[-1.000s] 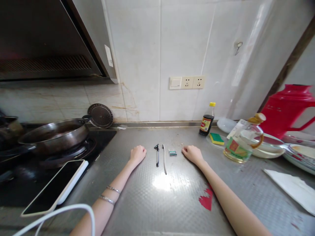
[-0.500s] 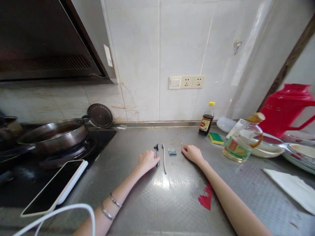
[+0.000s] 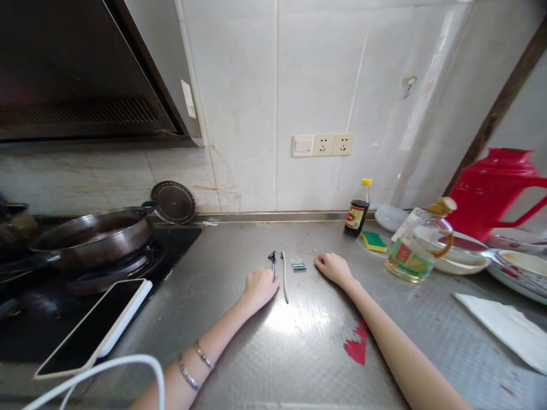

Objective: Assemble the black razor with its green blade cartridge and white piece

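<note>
My left hand (image 3: 261, 288) is closed around the lower handle of a razor (image 3: 273, 263). The razor's dark green head points toward the wall, and the fingers hide the end of its handle. Just right of it a slim, pale, slightly curved stick (image 3: 285, 279) lies lengthwise on the metal counter. Beyond that is a small green-and-dark piece (image 3: 299, 266) that looks like a razor cartridge, with something clear around it. My right hand (image 3: 334, 266) rests on the counter to the right of these, fingers curled in, with nothing visible in them.
On the left, a phone (image 3: 94, 327) lies by the stove with a pan (image 3: 96, 233), and a white cable (image 3: 106, 364) loops in front. To the right are a soy sauce bottle (image 3: 357, 210), sponge (image 3: 374, 241), glass jug (image 3: 412, 259), dishes and a red thermos (image 3: 491, 193). Red scrap (image 3: 356, 347) lies nearer.
My left hand has shifted slightly right and toward me, now covering the razor's lower handle. My right hand stays in place.
</note>
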### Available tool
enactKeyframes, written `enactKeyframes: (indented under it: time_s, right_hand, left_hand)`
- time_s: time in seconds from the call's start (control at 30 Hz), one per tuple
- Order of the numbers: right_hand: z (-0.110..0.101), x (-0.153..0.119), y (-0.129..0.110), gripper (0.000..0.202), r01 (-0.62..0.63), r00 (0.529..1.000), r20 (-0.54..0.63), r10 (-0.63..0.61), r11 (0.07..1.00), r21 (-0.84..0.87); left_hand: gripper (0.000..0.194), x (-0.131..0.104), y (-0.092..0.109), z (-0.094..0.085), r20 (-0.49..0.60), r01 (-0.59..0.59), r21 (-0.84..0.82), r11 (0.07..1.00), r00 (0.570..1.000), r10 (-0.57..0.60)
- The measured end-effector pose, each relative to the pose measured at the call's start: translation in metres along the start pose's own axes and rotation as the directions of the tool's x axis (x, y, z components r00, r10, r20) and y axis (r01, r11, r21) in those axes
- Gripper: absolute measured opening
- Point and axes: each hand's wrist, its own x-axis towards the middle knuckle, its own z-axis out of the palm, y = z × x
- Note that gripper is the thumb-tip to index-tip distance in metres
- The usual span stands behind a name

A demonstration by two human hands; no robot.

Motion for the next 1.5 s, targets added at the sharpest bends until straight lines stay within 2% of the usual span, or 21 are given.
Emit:
enactKeyframes:
  time_s: [0.13, 0.2, 0.3, 0.37, 0.43, 0.47, 0.57, 0.67, 0.77, 0.87, 1.07, 1.17, 1.23, 1.3, 1.37, 1.43, 1.5]
  right_hand:
    - [-0.003, -0.001, 0.001, 0.040, -0.002, 1.000, -0.016, 0.003, 1.000, 0.017]
    - [-0.006, -0.001, 0.000, 0.042, -0.022, 0.998, -0.063, 0.026, 0.998, 0.063]
    - [-0.012, 0.000, -0.008, 0.043, -0.021, 0.986, -0.157, 0.057, 0.975, 0.222]
    - [-0.017, 0.002, -0.021, 0.041, 0.027, 0.981, -0.186, 0.050, 0.920, 0.392]
    - [-0.023, 0.002, -0.039, 0.039, 0.084, 0.985, -0.173, 0.027, 0.793, 0.604]
    - [-0.026, 0.002, -0.049, 0.037, 0.094, 0.990, -0.144, 0.014, 0.690, 0.717]
    - [-0.034, -0.004, -0.081, 0.030, -0.040, 0.999, 0.049, -0.021, 0.320, 0.947]
    - [-0.039, -0.012, -0.105, 0.029, -0.165, 0.981, 0.167, -0.100, 0.030, 0.986]
    - [-0.041, -0.018, -0.115, 0.029, -0.198, 0.976, 0.183, -0.121, -0.135, 0.971]
    - [-0.040, -0.020, -0.115, 0.030, -0.186, 0.978, 0.164, -0.131, -0.175, 0.967]
    - [-0.042, -0.019, -0.103, 0.029, -0.150, 0.987, 0.138, -0.083, -0.166, 0.975]
    - [-0.046, -0.018, -0.094, 0.024, -0.159, 0.987, 0.147, -0.070, -0.213, 0.964]
    - [-0.048, -0.018, -0.089, 0.022, -0.177, 0.984, 0.169, -0.055, -0.258, 0.950]
    - [-0.049, -0.020, -0.088, 0.021, -0.200, 0.980, 0.197, -0.040, -0.291, 0.936]
    - [-0.048, -0.022, -0.091, 0.020, -0.220, 0.975, 0.222, -0.032, -0.314, 0.924]
    - [-0.047, -0.026, -0.097, 0.020, -0.236, 0.971, 0.239, -0.033, -0.335, 0.912]
    - [-0.044, -0.029, -0.104, 0.023, -0.235, 0.971, 0.239, -0.032, -0.349, 0.907]
  left_hand:
    - [0.032, 0.001, -0.002, -0.004, -0.006, 0.031, -0.014, 0.999, 0.999, -0.031]
    - [0.033, 0.003, -0.004, -0.010, -0.041, 0.048, -0.013, 0.999, 0.998, -0.048]
    - [0.035, 0.005, -0.006, -0.017, -0.117, 0.064, -0.033, 0.997, 0.991, -0.068]
    - [0.035, 0.007, -0.007, -0.020, -0.159, 0.054, -0.076, 0.996, 0.985, -0.065]
    - [0.034, 0.006, -0.006, -0.020, -0.203, 0.013, -0.138, 0.990, 0.978, -0.041]
    - [0.033, 0.006, -0.004, -0.019, -0.224, -0.018, -0.171, 0.985, 0.974, -0.021]
    - [0.032, 0.002, 0.001, -0.017, -0.282, -0.115, -0.266, 0.957, 0.959, 0.037]
    - [0.030, -0.001, 0.006, -0.016, -0.310, -0.180, -0.354, 0.918, 0.948, 0.067]
    - [0.029, -0.002, 0.010, -0.015, -0.325, -0.219, -0.415, 0.883, 0.942, 0.081]
    - [0.030, -0.003, 0.012, -0.014, -0.322, -0.228, -0.435, 0.871, 0.943, 0.086]
    - [0.037, -0.008, 0.009, -0.024, -0.275, -0.224, -0.361, 0.905, 0.953, 0.126]
    - [0.044, -0.004, 0.003, -0.030, -0.313, -0.220, -0.369, 0.903, 0.944, 0.103]
    - [0.048, 0.002, -0.002, -0.033, -0.365, -0.213, -0.429, 0.878, 0.930, 0.048]
    - [0.048, 0.013, -0.005, -0.035, -0.393, -0.208, -0.529, 0.823, 0.919, -0.020]
    - [0.042, 0.026, -0.006, -0.037, -0.380, -0.196, -0.666, 0.720, 0.920, -0.101]
    - [0.034, 0.039, -0.006, -0.039, -0.259, -0.122, -0.836, 0.536, 0.947, -0.188]
    - [0.028, 0.051, -0.005, -0.040, -0.066, -0.004, -0.964, 0.267, 0.972, -0.225]
